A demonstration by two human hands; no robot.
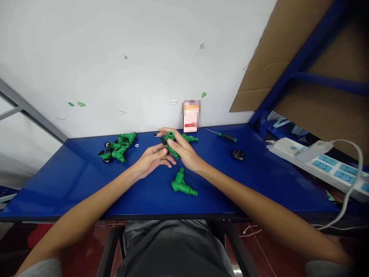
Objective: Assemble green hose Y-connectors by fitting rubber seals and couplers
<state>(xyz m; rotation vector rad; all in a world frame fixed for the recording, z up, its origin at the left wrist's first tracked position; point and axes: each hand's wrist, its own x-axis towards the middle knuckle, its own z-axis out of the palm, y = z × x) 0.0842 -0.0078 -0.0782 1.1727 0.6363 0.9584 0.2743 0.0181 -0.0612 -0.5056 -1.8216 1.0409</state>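
Note:
Between my two hands is a green plastic hose connector [170, 136] with a black part on its left side. My right hand [186, 152] is closed round it, with the thumb across its front. From the left, my left hand [152, 159] grips its lower left side between thumb and fingers; the exact contact is partly hidden. Just below the hands, a Y-shaped green hose connector [182, 184] lies on the blue table [138, 200]. Behind my right hand another green connector [191, 138] shows in part.
At the left lies a pile of green connectors [119, 146] with black fittings, near a small white ring [137, 146]. A phone [190, 119] leans on the wall. To the right are a screwdriver [227, 137], a round black object [238, 154] and a power strip [317, 165].

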